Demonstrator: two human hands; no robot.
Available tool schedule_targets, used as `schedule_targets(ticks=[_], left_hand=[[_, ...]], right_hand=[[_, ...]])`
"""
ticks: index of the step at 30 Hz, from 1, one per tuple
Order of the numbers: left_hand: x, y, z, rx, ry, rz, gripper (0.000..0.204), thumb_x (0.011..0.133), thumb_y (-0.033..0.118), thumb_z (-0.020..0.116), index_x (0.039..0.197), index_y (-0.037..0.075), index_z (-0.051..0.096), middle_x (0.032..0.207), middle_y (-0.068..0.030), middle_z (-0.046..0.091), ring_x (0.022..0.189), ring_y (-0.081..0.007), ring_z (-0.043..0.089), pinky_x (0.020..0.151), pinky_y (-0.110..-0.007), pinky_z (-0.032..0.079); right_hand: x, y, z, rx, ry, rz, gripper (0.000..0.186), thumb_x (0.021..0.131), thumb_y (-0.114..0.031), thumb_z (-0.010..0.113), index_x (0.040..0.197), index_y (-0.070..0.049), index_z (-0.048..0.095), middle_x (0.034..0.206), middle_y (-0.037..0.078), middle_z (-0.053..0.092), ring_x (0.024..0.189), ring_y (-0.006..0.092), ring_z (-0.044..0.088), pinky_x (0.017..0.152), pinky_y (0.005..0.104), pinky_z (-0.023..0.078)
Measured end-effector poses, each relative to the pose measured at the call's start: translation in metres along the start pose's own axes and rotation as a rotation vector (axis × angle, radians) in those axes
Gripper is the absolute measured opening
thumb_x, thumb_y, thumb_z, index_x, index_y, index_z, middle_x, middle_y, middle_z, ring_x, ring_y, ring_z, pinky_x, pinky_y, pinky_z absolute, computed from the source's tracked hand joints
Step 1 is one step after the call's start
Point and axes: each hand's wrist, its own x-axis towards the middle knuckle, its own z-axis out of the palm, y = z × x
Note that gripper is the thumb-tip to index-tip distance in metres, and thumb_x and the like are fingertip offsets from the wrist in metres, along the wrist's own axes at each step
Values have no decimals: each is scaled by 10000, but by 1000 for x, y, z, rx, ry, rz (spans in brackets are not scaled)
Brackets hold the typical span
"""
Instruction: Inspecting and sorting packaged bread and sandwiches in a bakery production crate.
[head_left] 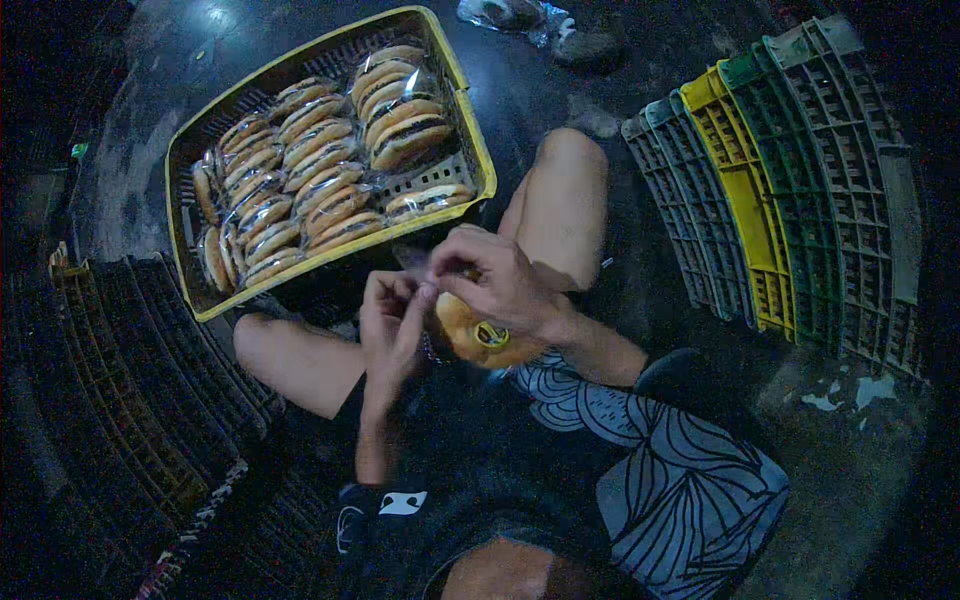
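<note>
Over my lap, my left hand [393,318] and my right hand [490,272] meet with their fingertips pinched together. Between them is the gathered end of a clear plastic wrapper [412,262]. A round golden bun [468,338] with a yellow printed mark hangs just below my fingers, apparently inside that wrapper. Ahead and to the left, a yellow-rimmed crate [480,180] holds rows of wrapped filled buns [320,150], most standing on edge. One wrapped bun [428,202] lies apart from the rows, near the crate's closest right corner.
Stacked crates [740,190] in grey, yellow and green stand on my right. Dark crates [150,370] are piled on my left. Beyond the bun crate, a clear plastic bag [515,15] lies on the dark floor [590,95]. My bent knees flank the work.
</note>
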Motion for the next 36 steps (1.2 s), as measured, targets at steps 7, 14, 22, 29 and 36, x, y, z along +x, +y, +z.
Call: schedule_targets(ticks=[7, 14, 22, 29, 36], left_hand=[[-5, 30, 8, 673, -154, 65, 191, 798, 76, 507, 960, -22, 476, 827, -118, 552, 769, -141, 521, 722, -256, 405], [-7, -43, 16, 26, -332, -667, 276, 857, 212, 383, 873, -7, 550, 832, -69, 565, 837, -161, 504, 765, -270, 375], [-23, -54, 71, 434, -39, 74, 186, 755, 150, 551, 828, -18, 527, 826, -131, 522, 788, -235, 508, 717, -313, 394], [-12, -56, 34, 325, 301, -3, 253, 791, 228, 529, 832, -22, 537, 805, -97, 516, 751, -188, 507, 679, -285, 404], [11, -56, 25, 271, 487, 174, 367, 828, 323, 458, 825, -35, 537, 834, -113, 510, 778, -203, 507, 692, -297, 405]], right_hand=[[-27, -12, -15, -521, -168, -22, 161, 750, -111, 533, 888, -28, 548, 738, 110, 530, 765, 268, 505, 657, 341, 416], [-74, 9, -6, -532, -148, 178, 181, 748, -151, 532, 876, -23, 534, 797, 132, 535, 791, 301, 508, 753, 363, 405], [-138, 214, -129, -847, 543, 963, 367, 776, -343, 516, 898, 2, 509, 826, 175, 577, 711, 287, 562, 610, 370, 435], [-210, 276, -132, -732, 98, 953, 303, 789, -251, 463, 900, 21, 537, 886, 231, 558, 818, 366, 538, 686, 426, 416], [-199, 200, -148, -672, 29, 981, 239, 774, -231, 484, 790, 3, 530, 880, 196, 556, 802, 293, 534, 720, 358, 406]])
